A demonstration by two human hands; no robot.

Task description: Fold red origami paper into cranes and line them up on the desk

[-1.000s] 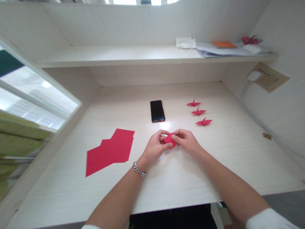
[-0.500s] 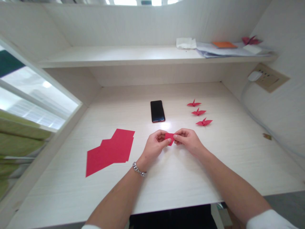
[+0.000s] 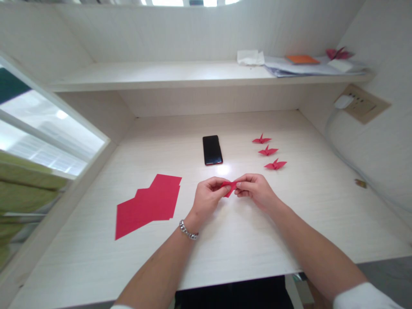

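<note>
A small piece of folded red paper (image 3: pixel 229 189) is held between my two hands, low over the desk. My left hand (image 3: pixel 210 195) pinches its left side, thumb on top, with a silver chain bracelet (image 3: pixel 188 230) at the wrist. Thumb and forefinger of my right hand (image 3: pixel 254 189) grip its right end. Fingers partly cover the paper, so its full shape is hidden. Beyond my right hand stand three red paper cranes (image 3: pixel 268 151) in a row. Left of my left hand, several sheets of red paper (image 3: pixel 154 199) lie overlapped.
A black phone (image 3: pixel 212 150) lies on the desk past my hands. The shelf (image 3: pixel 144 75) above carries papers (image 3: pixel 280 68), an orange packet (image 3: pixel 302 59) and a dark red folded paper piece (image 3: pixel 339 54). A cable (image 3: pixel 341 159) runs from the wall socket (image 3: pixel 365 104) down the right side.
The folded red paper has tilted and its visible shape has narrowed between my fingers. My left hand has turned slightly. The cranes, phone and red sheets stay put.
</note>
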